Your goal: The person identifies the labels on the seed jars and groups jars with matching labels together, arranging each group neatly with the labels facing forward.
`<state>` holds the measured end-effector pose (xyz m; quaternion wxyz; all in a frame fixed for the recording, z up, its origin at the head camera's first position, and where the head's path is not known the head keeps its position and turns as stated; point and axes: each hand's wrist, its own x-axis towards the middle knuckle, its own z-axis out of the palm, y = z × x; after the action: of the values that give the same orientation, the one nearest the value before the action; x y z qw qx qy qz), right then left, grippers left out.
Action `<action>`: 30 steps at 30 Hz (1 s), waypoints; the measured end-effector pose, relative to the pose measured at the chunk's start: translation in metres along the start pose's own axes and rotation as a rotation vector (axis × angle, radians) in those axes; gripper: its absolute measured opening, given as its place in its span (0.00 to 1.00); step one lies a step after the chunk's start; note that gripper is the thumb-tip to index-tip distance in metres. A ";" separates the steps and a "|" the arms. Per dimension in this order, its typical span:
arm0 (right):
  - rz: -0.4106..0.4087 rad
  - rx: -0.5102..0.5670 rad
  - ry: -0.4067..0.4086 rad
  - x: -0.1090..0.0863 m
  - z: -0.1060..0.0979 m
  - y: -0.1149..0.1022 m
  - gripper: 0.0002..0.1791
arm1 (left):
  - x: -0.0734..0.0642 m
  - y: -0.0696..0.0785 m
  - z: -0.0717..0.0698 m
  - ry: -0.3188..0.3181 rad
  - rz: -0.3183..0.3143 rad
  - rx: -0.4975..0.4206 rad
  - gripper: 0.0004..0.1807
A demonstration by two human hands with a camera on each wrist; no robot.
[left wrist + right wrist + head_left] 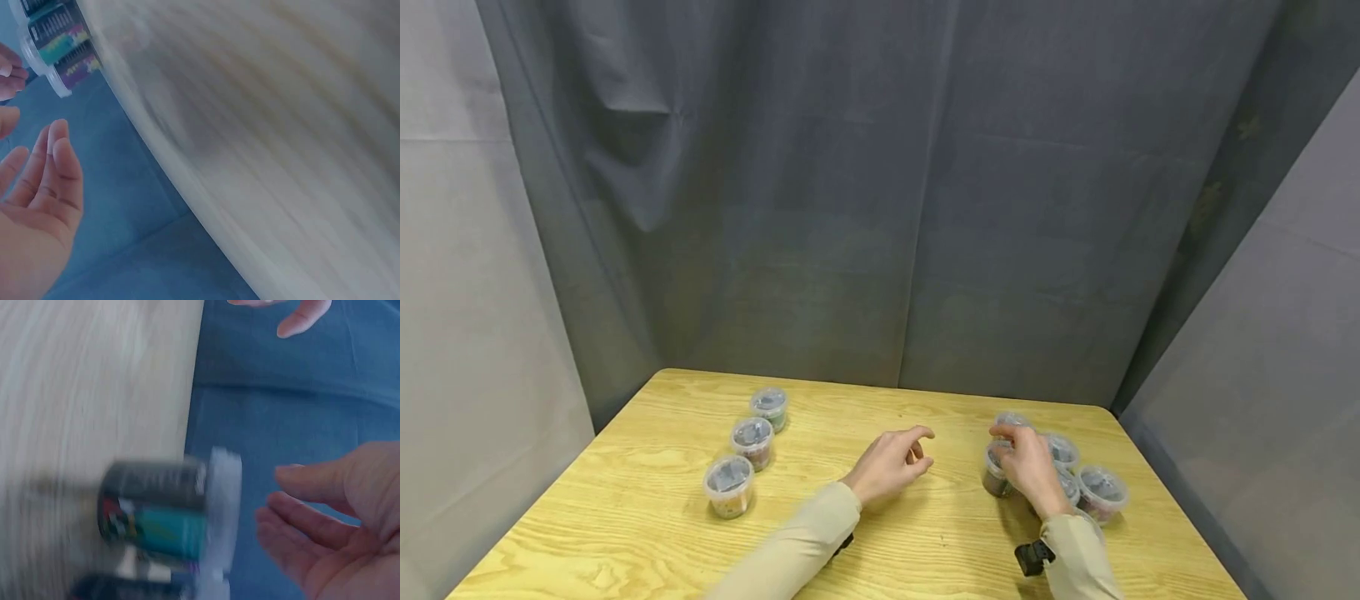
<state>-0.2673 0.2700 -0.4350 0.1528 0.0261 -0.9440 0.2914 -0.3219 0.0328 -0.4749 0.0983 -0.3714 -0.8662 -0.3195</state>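
My left hand [891,464] hovers over the middle of the table with its fingers loosely bent and nothing in them; the left wrist view shows its palm and relaxed fingers [49,169]. My right hand [1032,468] reaches over a cluster of several small clear-lidded plastic tubs on the right. Closest to its fingertips stands a dark-labelled tub [996,479]. In the right wrist view, a tub with a teal label [156,515] and a whitish lid [224,509] is blurred, with a gap between its lid and my right thumb and fingers. Part of the cluster is hidden behind this hand.
Three similar tubs line up at the left: a front one [728,487], a middle one [752,442] and a back one [769,408]. At the right edge of the cluster sits another tub [1102,493]. Behind the wooden table [647,467] hangs a grey curtain [820,208].
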 end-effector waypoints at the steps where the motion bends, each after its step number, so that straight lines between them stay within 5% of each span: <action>1: 0.009 0.006 -0.023 0.000 -0.004 0.003 0.16 | 0.002 0.003 0.002 -0.003 0.012 0.005 0.19; 7: 0.048 -0.004 -0.141 -0.001 -0.018 0.016 0.19 | 0.014 0.017 0.016 -0.030 0.068 0.037 0.18; 20: -0.041 -0.096 -0.255 -0.002 -0.020 0.028 0.27 | 0.029 0.041 0.044 -0.160 0.120 0.028 0.26; 30: -0.082 -0.084 -0.254 -0.001 -0.017 0.030 0.12 | 0.028 0.051 0.052 -0.228 0.077 0.130 0.32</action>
<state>-0.2660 0.3041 -0.4383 0.0448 0.0950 -0.9652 0.2394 -0.3026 0.1083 -0.4798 0.0351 -0.4310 -0.8759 -0.2141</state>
